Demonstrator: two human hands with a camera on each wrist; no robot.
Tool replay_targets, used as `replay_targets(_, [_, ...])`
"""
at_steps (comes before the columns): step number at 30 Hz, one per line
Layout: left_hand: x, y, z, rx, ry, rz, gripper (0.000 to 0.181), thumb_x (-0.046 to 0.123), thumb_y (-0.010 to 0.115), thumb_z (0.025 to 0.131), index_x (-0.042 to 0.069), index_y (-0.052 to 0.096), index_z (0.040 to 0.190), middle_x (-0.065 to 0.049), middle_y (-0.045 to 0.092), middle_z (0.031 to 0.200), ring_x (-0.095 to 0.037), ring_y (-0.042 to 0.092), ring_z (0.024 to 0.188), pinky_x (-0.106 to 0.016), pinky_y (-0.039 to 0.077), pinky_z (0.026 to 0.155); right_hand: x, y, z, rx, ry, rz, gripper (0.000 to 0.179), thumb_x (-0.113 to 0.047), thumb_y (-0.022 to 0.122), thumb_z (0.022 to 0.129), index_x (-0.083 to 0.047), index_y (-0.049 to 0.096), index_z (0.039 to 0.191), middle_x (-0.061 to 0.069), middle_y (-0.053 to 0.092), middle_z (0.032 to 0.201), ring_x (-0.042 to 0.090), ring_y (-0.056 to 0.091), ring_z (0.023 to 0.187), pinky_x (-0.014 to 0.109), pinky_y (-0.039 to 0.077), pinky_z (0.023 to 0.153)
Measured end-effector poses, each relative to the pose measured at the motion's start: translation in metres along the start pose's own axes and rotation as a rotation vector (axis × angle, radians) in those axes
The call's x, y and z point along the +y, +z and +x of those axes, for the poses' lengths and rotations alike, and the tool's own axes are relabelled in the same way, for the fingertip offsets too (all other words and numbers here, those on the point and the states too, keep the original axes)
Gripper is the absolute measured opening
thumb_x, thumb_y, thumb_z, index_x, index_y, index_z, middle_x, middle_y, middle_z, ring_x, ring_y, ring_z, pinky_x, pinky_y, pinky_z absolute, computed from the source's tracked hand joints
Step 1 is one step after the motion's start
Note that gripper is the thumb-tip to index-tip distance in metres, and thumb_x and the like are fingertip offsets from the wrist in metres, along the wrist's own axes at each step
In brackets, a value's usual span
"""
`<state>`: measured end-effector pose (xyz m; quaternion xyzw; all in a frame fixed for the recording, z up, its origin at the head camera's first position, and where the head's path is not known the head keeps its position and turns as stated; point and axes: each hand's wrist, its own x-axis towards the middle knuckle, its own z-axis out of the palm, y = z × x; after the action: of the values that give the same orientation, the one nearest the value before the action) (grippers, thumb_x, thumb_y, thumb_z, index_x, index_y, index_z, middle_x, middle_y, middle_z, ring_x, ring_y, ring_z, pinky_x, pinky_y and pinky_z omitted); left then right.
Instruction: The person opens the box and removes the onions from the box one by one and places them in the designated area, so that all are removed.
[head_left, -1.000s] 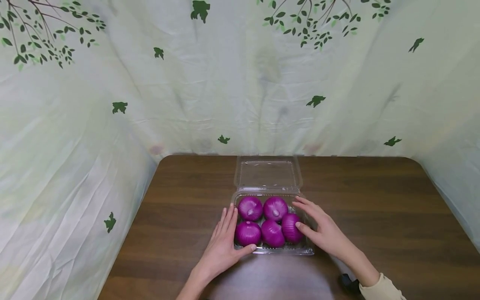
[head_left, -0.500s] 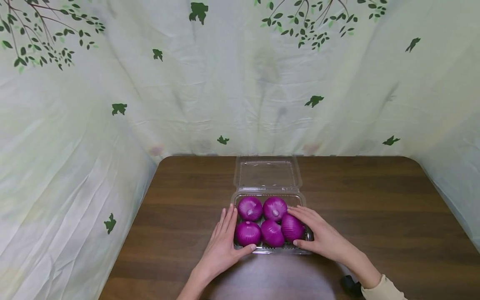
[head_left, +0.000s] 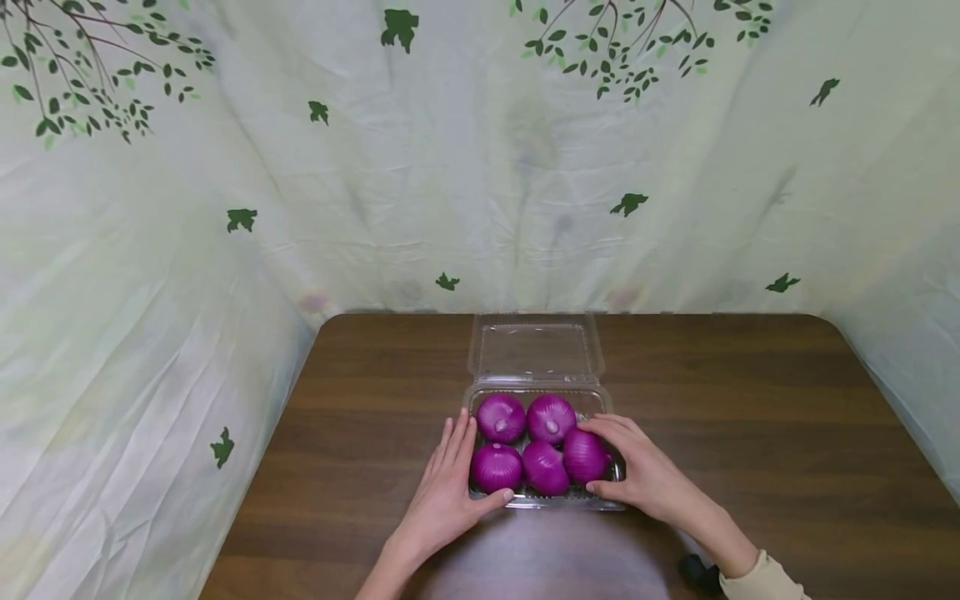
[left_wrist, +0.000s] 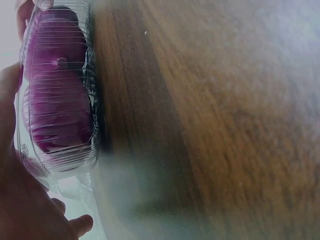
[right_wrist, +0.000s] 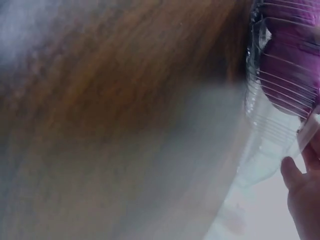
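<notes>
A clear plastic clamshell container (head_left: pixel 555 503) lies on the table with its lid (head_left: pixel 537 350) folded back. Several purple-red onions sit in it in two rows. My left hand (head_left: pixel 442 500) rests along the container's left side, fingers straight, thumb at the front rim near the front-left onion (head_left: pixel 497 467). With fingertips behind and thumb in front, my right hand (head_left: pixel 651 477) holds the rightmost onion (head_left: pixel 585 456), which leans against its neighbour (head_left: pixel 545 467). Through the ribbed wall in the left wrist view, an onion (left_wrist: pixel 60 115) shows. In the right wrist view, an onion (right_wrist: pixel 287 70) is seen through the wall.
The brown wooden table (head_left: pixel 750 400) extends to both sides of the container. A leaf-patterned cloth (head_left: pixel 480 167) hangs behind it and at the sides. Some small black object (head_left: pixel 699 572) lies by the right sleeve (head_left: pixel 763 577).
My right hand has shifted left and closed its fingers and thumb about the rightmost onion, then stayed there. My left hand and the other onions keep their places.
</notes>
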<state>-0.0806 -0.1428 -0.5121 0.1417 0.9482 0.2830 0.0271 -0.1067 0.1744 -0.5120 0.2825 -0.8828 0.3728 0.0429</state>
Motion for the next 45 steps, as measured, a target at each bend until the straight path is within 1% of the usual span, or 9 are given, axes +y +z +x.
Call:
replay_targets(3, [0.000, 0.001, 0.000, 0.001, -0.001, 0.002, 0.110, 0.063, 0.070, 0.080, 0.011, 0.013, 0.159, 0.001, 0.000, 0.165, -0.028, 0.000, 0.149, -0.055, 0.017, 0.115, 0.001, 0.002, -0.001, 0.026, -0.007, 0.009, 0.076, -0.024, 0.091, 0.068, -0.018, 0.056, 0.135, 0.000, 0.052, 0.136, 0.020, 0.044, 0.126, 0.045, 0.048, 0.095])
replay_targets(8, [0.000, 0.000, 0.001, 0.004, 0.000, -0.008, 0.110, 0.062, 0.070, 0.080, 0.011, 0.013, 0.159, 0.002, 0.000, 0.165, -0.028, 0.000, 0.150, -0.054, 0.016, 0.115, -0.002, 0.001, 0.000, 0.072, 0.002, 0.069, 0.078, -0.019, 0.092, 0.067, -0.018, 0.054, 0.136, -0.006, 0.053, 0.135, 0.020, 0.048, 0.125, 0.035, 0.035, 0.109])
replay_targets(15, [0.000, 0.000, 0.000, 0.003, -0.004, -0.016, 0.110, 0.061, 0.071, 0.080, 0.011, 0.014, 0.159, 0.002, -0.001, 0.165, -0.028, 0.000, 0.149, -0.056, 0.016, 0.115, -0.011, -0.006, 0.000, 0.116, 0.068, 0.127, 0.080, -0.014, 0.093, 0.065, -0.024, 0.052, 0.134, -0.009, 0.053, 0.129, 0.011, 0.052, 0.118, 0.045, 0.051, 0.091])
replay_targets(21, [-0.001, 0.000, 0.000, 0.003, -0.003, -0.024, 0.109, 0.061, 0.072, 0.080, 0.011, 0.015, 0.159, 0.001, -0.001, 0.165, -0.029, 0.001, 0.149, -0.056, 0.017, 0.114, -0.018, -0.013, -0.002, 0.165, 0.070, 0.187, 0.082, -0.005, 0.093, 0.063, -0.015, 0.051, 0.133, -0.002, 0.053, 0.126, 0.015, 0.054, 0.112, 0.026, 0.048, 0.093])
replay_targets(25, [-0.001, 0.000, 0.000, 0.002, -0.001, -0.033, 0.109, 0.061, 0.072, 0.080, 0.011, 0.015, 0.159, 0.001, -0.001, 0.165, -0.030, 0.002, 0.149, -0.058, 0.018, 0.114, -0.018, -0.016, -0.007, 0.191, 0.116, 0.221, 0.082, 0.002, 0.091, 0.062, -0.011, 0.051, 0.133, 0.001, 0.051, 0.126, 0.017, 0.055, 0.111, 0.025, 0.048, 0.093])
replay_targets(29, [-0.001, 0.000, 0.000, -0.004, -0.002, -0.007, 0.108, 0.062, 0.070, 0.081, 0.012, 0.015, 0.159, 0.001, -0.001, 0.165, -0.028, 0.002, 0.149, -0.056, 0.017, 0.115, -0.016, -0.022, -0.012, 0.216, 0.166, 0.210, 0.082, -0.001, 0.091, 0.065, -0.014, 0.049, 0.134, 0.000, 0.049, 0.128, 0.015, 0.053, 0.111, 0.028, 0.051, 0.089])
replay_targets(35, [-0.002, 0.001, 0.001, -0.003, 0.008, 0.029, 0.107, 0.064, 0.069, 0.081, 0.012, 0.016, 0.159, 0.001, -0.001, 0.165, -0.029, 0.004, 0.149, -0.054, 0.019, 0.115, -0.005, -0.027, -0.018, 0.268, 0.209, 0.186, 0.079, -0.003, 0.089, 0.068, -0.013, 0.050, 0.135, -0.001, 0.049, 0.128, 0.011, 0.048, 0.113, 0.020, 0.050, 0.084])
replay_targets(39, [-0.002, 0.002, 0.001, -0.007, 0.013, 0.005, 0.107, 0.063, 0.070, 0.081, 0.013, 0.015, 0.159, 0.002, -0.002, 0.165, -0.030, 0.007, 0.149, -0.057, 0.022, 0.113, 0.006, -0.029, -0.023, 0.298, 0.218, 0.149, 0.078, 0.001, 0.088, 0.067, -0.009, 0.051, 0.135, 0.002, 0.050, 0.126, 0.009, 0.048, 0.111, 0.015, 0.048, 0.081])
replay_targets(45, [-0.002, 0.002, 0.001, -0.017, -0.003, -0.071, 0.107, 0.060, 0.071, 0.081, 0.018, 0.012, 0.160, 0.006, -0.005, 0.165, -0.032, 0.024, 0.144, -0.063, 0.031, 0.105, 0.015, -0.034, -0.029, 0.290, 0.235, 0.057, 0.076, -0.003, 0.087, 0.070, -0.014, 0.053, 0.137, 0.002, 0.050, 0.129, 0.008, 0.050, 0.105, 0.008, 0.042, 0.084])
